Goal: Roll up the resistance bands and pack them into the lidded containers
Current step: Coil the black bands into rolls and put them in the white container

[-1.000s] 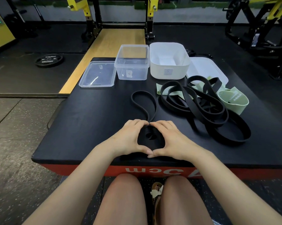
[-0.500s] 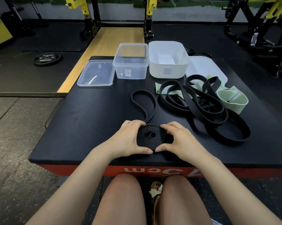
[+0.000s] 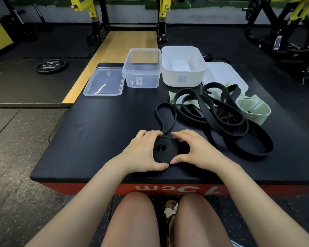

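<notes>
Hands: my left hand (image 3: 141, 151) and right hand (image 3: 196, 149) curled round the coiled black band (image 3: 163, 149), clasping it from both sides on the bench (image 3: 96, 139).
Tail: I saw its unrolled loop (image 3: 165, 115) running away beyond my fingertips.
Loose bands: a black tangle (image 3: 226, 116) with a green band (image 3: 253, 108) lay beyond my right hand.
Containers: farthest, I saw a clear tub (image 3: 142, 68), a white tub (image 3: 183, 66), both open.

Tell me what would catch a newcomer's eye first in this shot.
First, the left hand and right hand cupped around a half-rolled black rubber resistance band at the near edge of the black padded box top. Next, the tangled heap of loose black bands to the right. Behind stand an open clear plastic container and an open white plastic container.
</notes>
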A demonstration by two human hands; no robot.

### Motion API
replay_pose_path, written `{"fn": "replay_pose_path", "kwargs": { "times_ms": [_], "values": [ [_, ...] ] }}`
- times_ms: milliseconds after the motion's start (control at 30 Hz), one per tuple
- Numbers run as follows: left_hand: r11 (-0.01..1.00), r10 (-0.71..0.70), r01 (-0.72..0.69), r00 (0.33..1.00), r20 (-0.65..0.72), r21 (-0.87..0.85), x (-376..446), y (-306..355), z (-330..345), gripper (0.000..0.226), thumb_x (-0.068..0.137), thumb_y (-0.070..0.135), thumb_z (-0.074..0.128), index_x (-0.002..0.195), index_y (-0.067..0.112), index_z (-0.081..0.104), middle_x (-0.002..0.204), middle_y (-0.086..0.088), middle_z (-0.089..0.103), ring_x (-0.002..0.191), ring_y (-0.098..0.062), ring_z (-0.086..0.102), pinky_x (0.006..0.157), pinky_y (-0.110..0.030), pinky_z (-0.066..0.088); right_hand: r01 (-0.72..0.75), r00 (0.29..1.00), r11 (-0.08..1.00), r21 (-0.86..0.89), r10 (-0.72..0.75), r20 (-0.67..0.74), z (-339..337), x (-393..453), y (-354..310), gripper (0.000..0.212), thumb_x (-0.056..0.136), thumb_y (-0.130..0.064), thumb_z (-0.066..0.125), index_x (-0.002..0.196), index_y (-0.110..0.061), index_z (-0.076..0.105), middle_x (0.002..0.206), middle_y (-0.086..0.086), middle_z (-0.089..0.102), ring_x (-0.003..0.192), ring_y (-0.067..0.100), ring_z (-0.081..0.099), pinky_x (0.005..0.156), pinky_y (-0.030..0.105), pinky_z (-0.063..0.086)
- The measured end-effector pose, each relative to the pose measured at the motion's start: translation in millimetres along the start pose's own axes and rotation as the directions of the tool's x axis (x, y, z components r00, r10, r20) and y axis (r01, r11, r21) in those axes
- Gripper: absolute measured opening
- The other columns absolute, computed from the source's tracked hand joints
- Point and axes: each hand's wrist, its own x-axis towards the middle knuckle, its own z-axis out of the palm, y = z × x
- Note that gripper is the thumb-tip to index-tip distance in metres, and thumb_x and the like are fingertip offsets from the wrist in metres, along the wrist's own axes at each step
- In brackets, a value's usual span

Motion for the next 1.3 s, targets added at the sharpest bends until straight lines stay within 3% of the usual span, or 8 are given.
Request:
{"fn": "replay_pose_path", "kwargs": {
  "times_ms": [133, 233, 367, 633, 867, 1033, 1133, 1300],
  "values": [
    [0.992, -0.076, 0.094, 0.978, -0.194, 0.086, -8, 9, 17, 0.090, 0.071, 0.058, 0.065, 0.142, 0.022, 0.024, 0.142, 0.012, 0.033, 0.129, -0.012, 0.023, 0.107, -0.026, 0.028, -0.030, 0.993, 0.999, -0.016, 0.027, -0.118, 17, -20, -3, 0.065, 0.083, -0.042, 0.067, 0.140, -0.024, 0.041, 0.124, -0.015, 0.045, 0.120, 0.007, 0.039, 0.110, 0.034, 0.029],
    [0.968, -0.172, 0.219, 0.935, -0.309, 0.122, -10, 19, 31, 0.089, 0.074, 0.061, 0.056, 0.144, 0.020, 0.021, 0.143, 0.008, 0.033, 0.129, -0.017, 0.027, 0.105, -0.029, 0.029, -0.114, 0.972, 0.994, 0.003, 0.112, -0.209, 28, -20, -14, 0.058, 0.089, -0.048, 0.054, 0.140, -0.023, 0.041, 0.134, -0.011, 0.044, 0.126, 0.009, 0.037, 0.111, 0.033, 0.024],
    [0.946, -0.188, 0.269, 0.910, -0.371, 0.179, -10, 29, 40, 0.085, 0.077, 0.055, 0.052, 0.146, 0.017, 0.019, 0.143, 0.002, 0.034, 0.128, -0.020, 0.028, 0.103, -0.030, 0.028, -0.180, 0.941, 0.984, -0.012, 0.169, -0.292, 38, -6, -25, 0.064, 0.085, -0.049, 0.060, 0.138, -0.017, 0.043, 0.129, -0.003, 0.046, 0.124, 0.015, 0.040, 0.108, 0.033, 0.031],
    [0.984, -0.017, 0.043, 0.989, -0.147, 0.174, -7, 5, 18, 0.102, 0.068, 0.071, 0.059, 0.147, 0.023, 0.016, 0.149, 0.008, 0.027, 0.134, -0.015, 0.020, 0.111, -0.031, 0.025, -0.135, 0.965, 0.991, -0.012, 0.129, -0.229, 33, 2, -21, 0.067, 0.078, -0.048, 0.069, 0.132, -0.015, 0.048, 0.121, -0.005, 0.045, 0.121, 0.013, 0.037, 0.102, 0.025, 0.032],
    [0.963, 0.096, -0.137, 0.979, 0.181, 0.231, 4, -13, -13, 0.118, 0.065, 0.068, 0.067, 0.150, 0.027, -0.003, 0.156, 0.006, 0.008, 0.140, -0.015, 0.006, 0.116, -0.032, 0.017, 0.139, 0.989, 0.949, -0.282, -0.145, -0.002, 9, 12, -12, 0.074, 0.081, -0.057, 0.059, 0.138, -0.012, 0.046, 0.126, -0.001, 0.048, 0.118, 0.014, 0.041, 0.104, 0.025, 0.030],
    [0.941, 0.155, -0.180, 0.982, 0.106, 0.288, 1, -16, -7, 0.107, 0.070, 0.064, 0.064, 0.150, 0.023, 0.005, 0.155, 0.004, 0.013, 0.138, -0.014, 0.010, 0.115, -0.027, 0.017, 0.146, 0.974, 0.891, -0.430, -0.205, -0.095, 15, 5, -12, 0.069, 0.085, -0.064, 0.036, 0.128, -0.013, 0.056, 0.117, -0.001, 0.059, 0.109, 0.020, 0.053, 0.092, 0.032, 0.042],
    [0.951, 0.137, -0.142, 0.990, 0.038, 0.276, 0, -14, 0, 0.105, 0.070, 0.064, 0.062, 0.150, 0.024, 0.007, 0.153, 0.005, 0.016, 0.138, -0.014, 0.012, 0.115, -0.028, 0.019, 0.003, 0.960, 0.941, -0.337, -0.097, -0.264, 32, -12, -19, 0.063, 0.088, -0.060, 0.044, 0.133, -0.017, 0.051, 0.124, -0.004, 0.054, 0.119, 0.017, 0.046, 0.100, 0.032, 0.035],
    [0.971, 0.048, -0.036, 0.998, -0.043, 0.236, -2, -3, 11, 0.106, 0.070, 0.064, 0.059, 0.150, 0.024, 0.003, 0.151, 0.005, 0.021, 0.136, -0.017, 0.016, 0.112, -0.031, 0.024, -0.173, 0.925, 0.972, -0.158, 0.105, -0.364, 45, -20, -24, 0.063, 0.090, -0.055, 0.047, 0.141, -0.020, 0.038, 0.137, -0.006, 0.043, 0.128, 0.013, 0.034, 0.106, 0.027, 0.020]
  ]
}}
